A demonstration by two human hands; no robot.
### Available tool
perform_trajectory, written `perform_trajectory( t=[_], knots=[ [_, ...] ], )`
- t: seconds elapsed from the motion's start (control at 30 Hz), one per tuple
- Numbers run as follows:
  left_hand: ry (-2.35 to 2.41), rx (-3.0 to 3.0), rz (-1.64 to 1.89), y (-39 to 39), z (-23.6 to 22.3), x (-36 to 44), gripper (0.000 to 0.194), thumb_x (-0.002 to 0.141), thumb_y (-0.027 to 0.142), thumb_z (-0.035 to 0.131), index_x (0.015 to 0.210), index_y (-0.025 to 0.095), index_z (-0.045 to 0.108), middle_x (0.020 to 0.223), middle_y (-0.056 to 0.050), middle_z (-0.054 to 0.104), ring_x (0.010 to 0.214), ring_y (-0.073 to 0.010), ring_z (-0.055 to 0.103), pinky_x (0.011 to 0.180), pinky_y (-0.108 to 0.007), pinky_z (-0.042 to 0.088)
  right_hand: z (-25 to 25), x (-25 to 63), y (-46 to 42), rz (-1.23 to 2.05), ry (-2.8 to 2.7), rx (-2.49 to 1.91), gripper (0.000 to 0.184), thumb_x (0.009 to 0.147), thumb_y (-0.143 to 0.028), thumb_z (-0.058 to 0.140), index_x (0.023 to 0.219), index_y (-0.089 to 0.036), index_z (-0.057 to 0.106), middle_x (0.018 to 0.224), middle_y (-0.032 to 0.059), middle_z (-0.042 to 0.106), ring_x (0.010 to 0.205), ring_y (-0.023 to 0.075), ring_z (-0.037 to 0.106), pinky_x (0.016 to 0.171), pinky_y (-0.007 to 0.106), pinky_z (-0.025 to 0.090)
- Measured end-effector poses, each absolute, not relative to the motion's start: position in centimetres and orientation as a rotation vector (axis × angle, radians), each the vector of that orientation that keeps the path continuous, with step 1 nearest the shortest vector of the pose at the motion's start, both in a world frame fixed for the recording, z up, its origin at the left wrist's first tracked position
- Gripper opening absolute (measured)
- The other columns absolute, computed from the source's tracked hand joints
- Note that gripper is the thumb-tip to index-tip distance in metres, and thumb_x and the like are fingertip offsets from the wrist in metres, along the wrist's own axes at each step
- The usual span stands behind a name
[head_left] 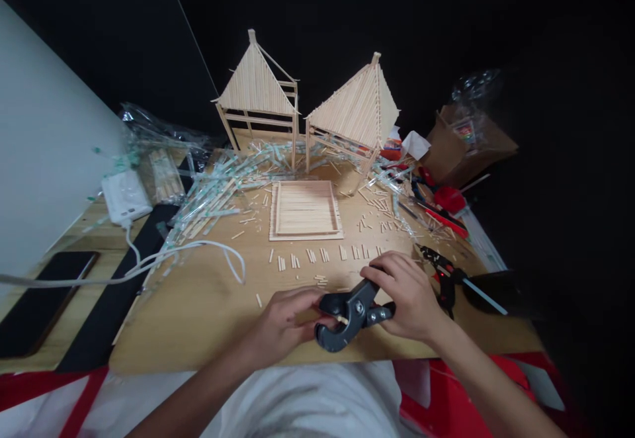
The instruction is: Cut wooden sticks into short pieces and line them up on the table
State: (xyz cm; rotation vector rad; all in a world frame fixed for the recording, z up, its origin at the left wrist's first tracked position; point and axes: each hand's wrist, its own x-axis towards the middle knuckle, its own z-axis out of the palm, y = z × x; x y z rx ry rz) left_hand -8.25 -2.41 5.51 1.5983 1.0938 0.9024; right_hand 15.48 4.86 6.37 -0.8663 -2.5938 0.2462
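Note:
My right hand (404, 292) is wrapped round the handles of a black pipe cutter (354, 309), low over the front of the board. Between its jaws shows the pale end of a short wooden stick (342, 319). My left hand (292, 319) pinches at the other side of the jaws, its fingers closed on the stick, which they mostly hide. Just beyond lie small cut stick pieces (324, 255) in a row of little groups. Behind them is a flat stick panel with a raised rim (306, 236).
Two stick-built roofed models (255, 84) stand at the back. Wrapped sticks (218, 193) are heaped on the left, near a white power bank (126, 196), a cable and a phone (47, 299). On the right lie a glue gun (446, 276), red-handled tools and a cardboard box (449, 147).

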Motion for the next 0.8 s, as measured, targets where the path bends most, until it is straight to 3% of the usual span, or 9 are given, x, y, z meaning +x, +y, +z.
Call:
perform_trajectory(
  t=[0.13, 0.27, 0.6, 0.8],
  knots=[
    [1.095, 1.600, 0.879, -2.3, 5.6, -8.3, 0.014, 0.082, 0.029, 0.061, 0.084, 0.017, 0.069, 0.078, -0.004, 0.067, 0.072, -0.0148, 0.062, 0.067, -0.019, 0.046, 6.1, 15.6, 4.9, 0.252, -2.584, -0.858, 0.033, 0.068, -0.022, 0.052, 0.101, -0.019, 0.057, 0.090, 0.0081, 0.057, 0.085, 0.0228, 0.052, 0.078, 0.040, 0.042],
    [1.058, 1.615, 0.870, -2.2, 6.5, -8.0, 0.017, 0.083, 0.029, 0.058, 0.087, 0.019, 0.072, 0.085, -0.007, 0.071, 0.078, -0.0180, 0.065, 0.071, -0.022, 0.048, 6.0, 15.9, 4.9, 0.255, -2.545, -0.824, 0.034, 0.069, -0.023, 0.052, 0.102, -0.020, 0.056, 0.093, 0.0089, 0.058, 0.089, 0.0243, 0.053, 0.081, 0.042, 0.042],
    [1.015, 1.788, 0.878, -2.8, 6.4, -7.5, 0.029, 0.082, 0.012, 0.053, 0.106, 0.021, 0.065, 0.099, -0.009, 0.069, 0.092, -0.0196, 0.064, 0.082, -0.024, 0.046, 5.8, 16.7, 4.6, 0.057, -2.529, -0.819, 0.034, 0.068, -0.020, 0.056, 0.102, -0.025, 0.057, 0.090, 0.0061, 0.060, 0.088, 0.0225, 0.055, 0.088, 0.043, 0.040],
    [1.041, 1.767, 0.831, -2.2, 6.8, -7.3, 0.031, 0.079, 0.006, 0.047, 0.102, 0.018, 0.065, 0.092, -0.009, 0.069, 0.085, -0.0180, 0.063, 0.075, -0.021, 0.046, 6.0, 17.0, 4.8, -0.029, -2.602, -0.849, 0.028, 0.070, -0.023, 0.057, 0.098, -0.023, 0.060, 0.085, 0.0064, 0.061, 0.082, 0.0218, 0.055, 0.083, 0.038, 0.040]
  ],
)
